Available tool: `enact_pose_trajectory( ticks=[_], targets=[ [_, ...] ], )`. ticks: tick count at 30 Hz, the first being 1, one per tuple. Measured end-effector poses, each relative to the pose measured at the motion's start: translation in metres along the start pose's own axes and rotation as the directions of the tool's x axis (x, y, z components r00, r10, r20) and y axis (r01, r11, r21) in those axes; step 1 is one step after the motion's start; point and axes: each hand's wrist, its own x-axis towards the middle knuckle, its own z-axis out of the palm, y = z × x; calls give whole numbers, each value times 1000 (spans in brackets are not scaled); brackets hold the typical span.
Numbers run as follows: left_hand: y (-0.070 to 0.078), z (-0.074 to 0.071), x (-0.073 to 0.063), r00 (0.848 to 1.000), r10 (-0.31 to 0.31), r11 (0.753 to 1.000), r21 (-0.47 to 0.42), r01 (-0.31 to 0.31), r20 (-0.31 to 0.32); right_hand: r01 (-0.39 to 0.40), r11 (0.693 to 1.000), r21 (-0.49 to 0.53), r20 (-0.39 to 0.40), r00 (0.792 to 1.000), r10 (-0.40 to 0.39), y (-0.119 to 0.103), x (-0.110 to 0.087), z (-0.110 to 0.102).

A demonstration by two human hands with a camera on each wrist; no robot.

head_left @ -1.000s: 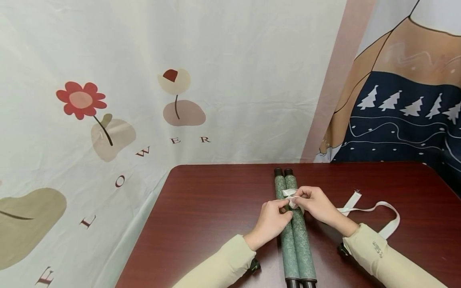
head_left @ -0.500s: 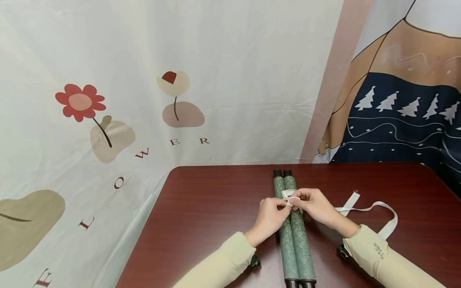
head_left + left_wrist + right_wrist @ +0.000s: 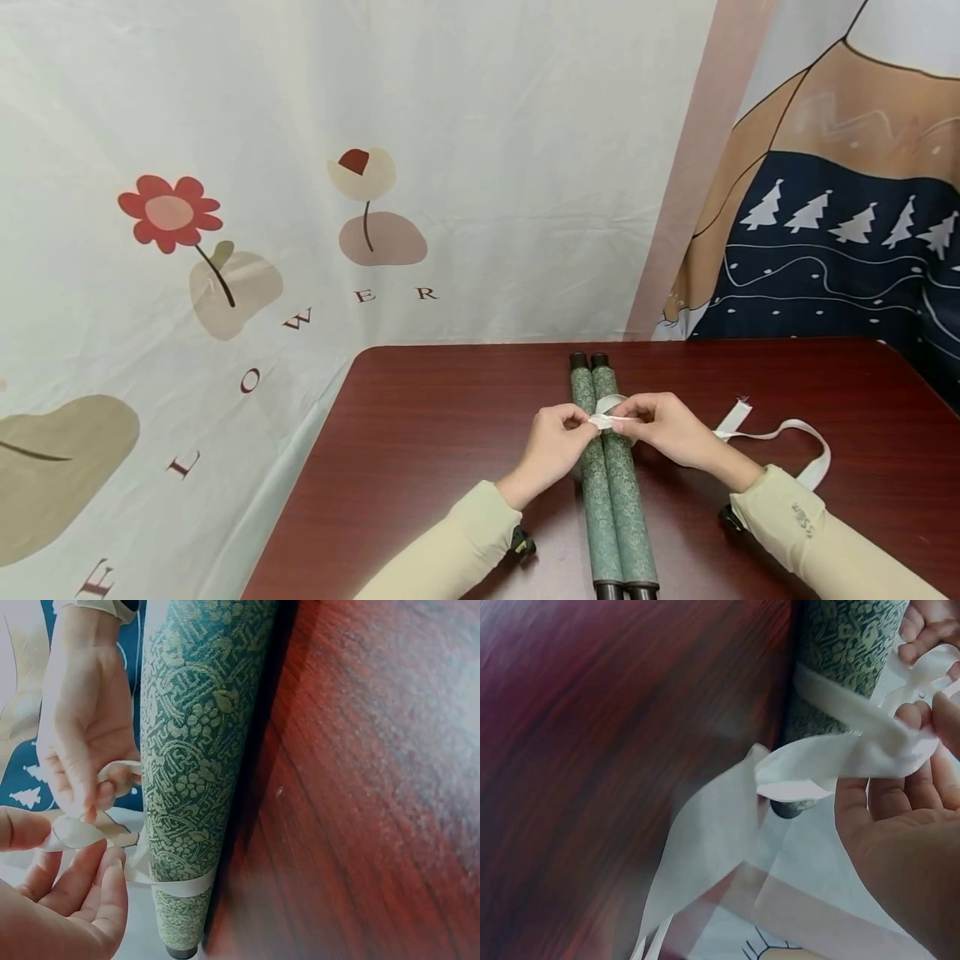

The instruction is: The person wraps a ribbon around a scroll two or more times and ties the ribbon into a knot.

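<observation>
Two green patterned scroll rolls [image 3: 600, 500] with dark end knobs lie side by side on the table. A white ribbon [image 3: 611, 402] passes round them near their far ends, as the left wrist view also shows on one scroll [image 3: 196, 750]. My left hand [image 3: 555, 437] pinches a piece of the ribbon between thumb and fingers, above the scrolls. Opposite it, my right hand [image 3: 667, 429] pinches another part of the ribbon. In the right wrist view, a long ribbon length [image 3: 810, 761] runs from the right hand [image 3: 900, 817] down towards the table.
The dark red table [image 3: 450, 400] reaches back to a pale printed curtain [image 3: 510, 208]. To the right of the scrolls, the loose ribbon tail [image 3: 813, 442] curls on the tabletop. A navy and tan printed cloth [image 3: 840, 242] hangs behind at the right.
My hands have drawn slightly apart, the left to the left and the right a little to the right, stretching the ribbon between them. The scrolls stay in place.
</observation>
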Motion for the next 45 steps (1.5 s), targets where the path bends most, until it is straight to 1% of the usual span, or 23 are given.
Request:
enact_pose_trajectory(
  ticks=[3, 8, 11, 15, 19, 21, 23, 26, 28, 30, 31, 34, 36, 40, 45],
  targets=[
    [0, -2, 0, 1000, -10, 1000, -10, 10, -5, 16, 999, -42, 12, 1000, -15, 2, -1, -3],
    [0, -5, 0, 999, -38, 998, -40, 38, -2, 21, 995, -99, 26, 999, -19, 2, -3, -7],
    [2, -6, 0, 999, -50, 996, -69, 50, -8, 29, 992, -122, 17, 999, -27, 2, -4, -8],
    [3, -9, 1, 999, -49, 993, -107, 48, -10, 48, 987, -154, -9, 999, -50, 3, -6, -9],
    [2, -13, 2, 999, -40, 986, -161, 40, 5, 79, 978, -192, -33, 996, -87, 7, -7, -13],
    [1, -16, 2, 999, -45, 981, -190, 48, 20, 79, 975, -209, -40, 995, -90, 9, -8, -15],
    [-1, -19, 2, 998, -54, 973, -221, 62, 42, 69, 973, -221, -44, 996, -81, 11, -9, -17],
    [-2, -23, 1, 993, -86, 952, -287, 108, 86, 38, 973, -226, -48, 998, -50, 14, -11, -22],
    [-2, -26, 1, 988, -106, 938, -318, 138, 114, 15, 977, -214, -46, 999, -25, 13, -12, -25],
    [0, -29, 1, 984, -122, 927, -339, 159, 128, -14, 982, -186, -38, 999, 7, 12, -13, -27],
    [1, -30, 1, 983, -126, 925, -343, 166, 135, -34, 985, -172, -32, 999, 29, 11, -14, -29],
    [3, -35, 0, 982, -128, 924, -344, 169, 139, -97, 989, -111, -14, 995, 96, 8, -16, -33],
    [3, -40, 0, 982, -128, 920, -355, 169, 136, -111, 988, -103, -11, 994, 111, 8, -18, -36],
    [1, -51, 0, 984, -132, 924, -344, 166, 120, -98, 987, -127, -17, 995, 96, 9, -21, -41],
    [-3, -65, -2, 985, -123, 932, -328, 156, 120, -84, 986, -142, -16, 996, 82, 11, -25, -48]
  ],
)
